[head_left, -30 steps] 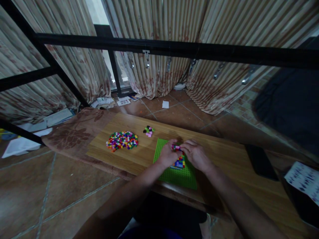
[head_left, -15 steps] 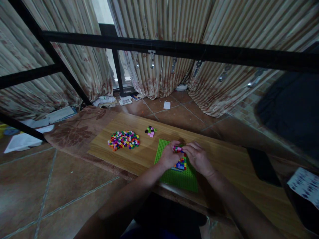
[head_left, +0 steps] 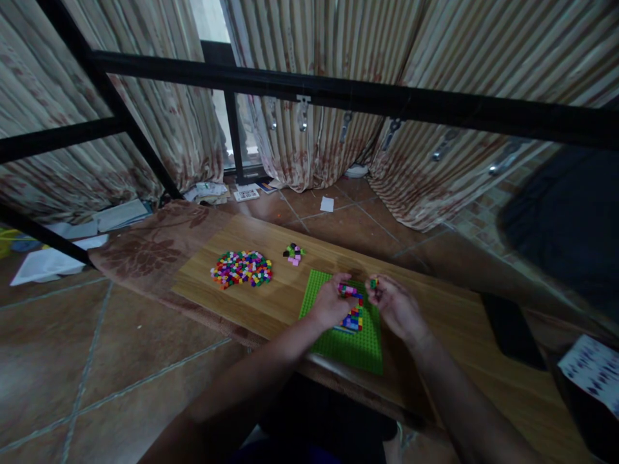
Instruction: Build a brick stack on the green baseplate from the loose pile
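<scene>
A green studded baseplate [head_left: 365, 351] lies on the wooden table, with a block of small multicoloured bricks [head_left: 352, 320] on it. My left hand [head_left: 329, 303] is closed around the left side of these bricks, thumb and fingers against them. To the right of the bricks, my right hand [head_left: 395, 306] is raised over the plate's right edge, its fingertips pinching a few small bricks [head_left: 374, 283], one of them green. The palm side hides part of what it holds.
A large pile of mixed bricks [head_left: 242, 268] lies on the table [head_left: 271, 309] at left. A smaller cluster [head_left: 294, 254] sits behind the plate. At right are a black flat object [head_left: 512, 330] and a printed sheet [head_left: 592, 370]. A black metal frame [head_left: 348, 90] crosses beyond.
My right hand has moved right, away from the brick block, and small bricks now show at its fingertips. My left hand stays at the block. The view has shifted slightly.
</scene>
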Demonstrator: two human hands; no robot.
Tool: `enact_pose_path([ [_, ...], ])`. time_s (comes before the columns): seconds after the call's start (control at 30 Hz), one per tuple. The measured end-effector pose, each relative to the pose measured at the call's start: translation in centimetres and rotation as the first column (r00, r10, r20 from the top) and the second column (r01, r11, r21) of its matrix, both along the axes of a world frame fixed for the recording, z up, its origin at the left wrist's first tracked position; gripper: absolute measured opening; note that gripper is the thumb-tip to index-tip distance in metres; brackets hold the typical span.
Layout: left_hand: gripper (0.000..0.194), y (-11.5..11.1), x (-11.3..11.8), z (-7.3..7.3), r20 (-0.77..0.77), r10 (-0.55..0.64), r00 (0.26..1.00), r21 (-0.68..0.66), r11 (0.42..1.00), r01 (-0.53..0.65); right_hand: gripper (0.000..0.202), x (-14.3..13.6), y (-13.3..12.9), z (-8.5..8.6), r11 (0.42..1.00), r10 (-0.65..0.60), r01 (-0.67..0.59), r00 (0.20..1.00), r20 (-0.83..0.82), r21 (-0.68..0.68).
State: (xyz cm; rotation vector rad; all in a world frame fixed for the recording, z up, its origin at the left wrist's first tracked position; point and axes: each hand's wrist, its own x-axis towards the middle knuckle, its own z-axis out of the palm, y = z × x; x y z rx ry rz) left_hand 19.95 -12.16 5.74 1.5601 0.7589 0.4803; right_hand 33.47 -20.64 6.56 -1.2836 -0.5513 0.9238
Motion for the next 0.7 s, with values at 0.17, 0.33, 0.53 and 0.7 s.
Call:
enact_pose_path([
  [0.17, 0.057, 0.06, 0.08, -0.41, 0.018, -0.009, 1.000, -0.001, 1.000, 0.009, 0.019, -0.28, -0.09, -0.16, 0.998, 0.024, -0.036, 0.971, -0.238, -0.047],
  [0.33, 0.056, 0.11, 0.05, -0.38, 0.023, -0.020, 1.000, 0.008, 1.000, 0.020, 0.023, -0.12, 0.09, 0.03, 0.996, 0.043, -0.057, 0.977, -0.210, -0.063],
  [0.53, 0.054, 0.19, -0.03, -0.47, 0.013, -0.023, 1.000, 0.048, 0.999, 0.022, 0.031, 0.37, -0.39, -0.22, 0.986, 0.104, -0.096, 0.993, 0.059, -0.135],
  [0.7, 0.054, 0.21, -0.03, -0.32, 0.001, -0.016, 1.000, 0.040, 0.999, 0.016, 0.026, 0.59, -0.20, -0.15, 0.976, 0.154, -0.060, 0.868, 0.472, -0.208],
])
